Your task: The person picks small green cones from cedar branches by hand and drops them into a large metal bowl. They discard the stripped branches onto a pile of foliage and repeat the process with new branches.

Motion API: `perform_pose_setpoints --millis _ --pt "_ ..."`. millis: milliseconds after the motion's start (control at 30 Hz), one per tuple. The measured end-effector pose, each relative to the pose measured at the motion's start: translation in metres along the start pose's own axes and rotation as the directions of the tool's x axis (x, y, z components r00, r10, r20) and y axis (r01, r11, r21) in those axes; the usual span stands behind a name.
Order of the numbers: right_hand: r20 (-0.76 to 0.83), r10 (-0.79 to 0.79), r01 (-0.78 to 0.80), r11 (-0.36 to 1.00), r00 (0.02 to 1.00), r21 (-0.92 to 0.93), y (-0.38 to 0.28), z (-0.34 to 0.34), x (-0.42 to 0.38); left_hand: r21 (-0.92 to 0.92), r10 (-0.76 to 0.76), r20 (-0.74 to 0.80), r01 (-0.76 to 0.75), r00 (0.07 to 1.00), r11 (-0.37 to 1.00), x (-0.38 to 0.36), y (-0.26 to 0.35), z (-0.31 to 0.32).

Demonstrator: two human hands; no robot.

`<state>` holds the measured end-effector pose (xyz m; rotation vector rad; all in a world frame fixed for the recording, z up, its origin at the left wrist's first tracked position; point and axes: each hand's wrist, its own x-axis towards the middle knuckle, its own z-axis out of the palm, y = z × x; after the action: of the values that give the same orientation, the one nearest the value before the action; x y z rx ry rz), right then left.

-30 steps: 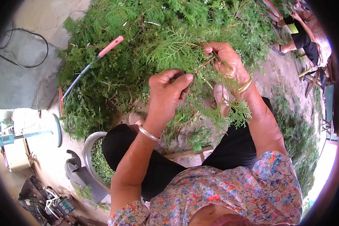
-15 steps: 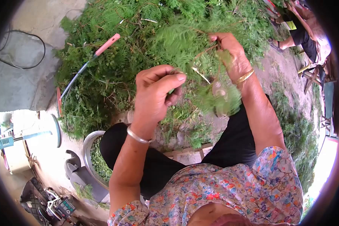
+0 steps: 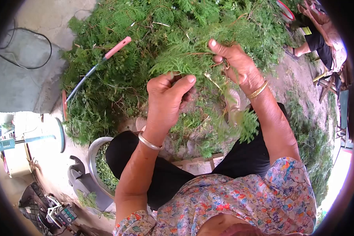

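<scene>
A feathery evergreen sprig [image 3: 181,59] hangs from my right hand [image 3: 240,65], whose fingers are closed round its brown stem with the thumb up. More of its foliage droops below the right wrist, partly blurred. My left hand [image 3: 161,98] is closed, thumb against curled fingers, right at the lower edge of the sprig. What lies inside the left fingers is hidden. Beneath both hands spreads a large heap of cut evergreen branches [image 3: 106,86]. By my left knee stands a round metal basin [image 3: 91,157] with many small green pieces in it.
A long tool with a pink handle [image 3: 118,47] lies on the heap's left side. A grey slab with a black cable [image 3: 47,43] is at the upper left. Another person [image 3: 322,35] sits at the upper right, near a red-rimmed basin [image 3: 291,11]. More branches [image 3: 310,129] lie at right.
The sprig in my right hand has swung left and down, close to my left fingers. My right thumb has lifted and the left hand has shifted slightly right.
</scene>
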<state>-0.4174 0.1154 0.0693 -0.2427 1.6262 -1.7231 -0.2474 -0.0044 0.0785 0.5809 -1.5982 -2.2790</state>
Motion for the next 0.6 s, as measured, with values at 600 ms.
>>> perform_pose_setpoints --millis 600 --pt "0.097 -0.038 0.084 0.845 0.995 -0.528 0.001 0.024 -0.018 0.707 0.340 0.129 -0.327 0.931 0.627 0.018 -0.009 0.004"
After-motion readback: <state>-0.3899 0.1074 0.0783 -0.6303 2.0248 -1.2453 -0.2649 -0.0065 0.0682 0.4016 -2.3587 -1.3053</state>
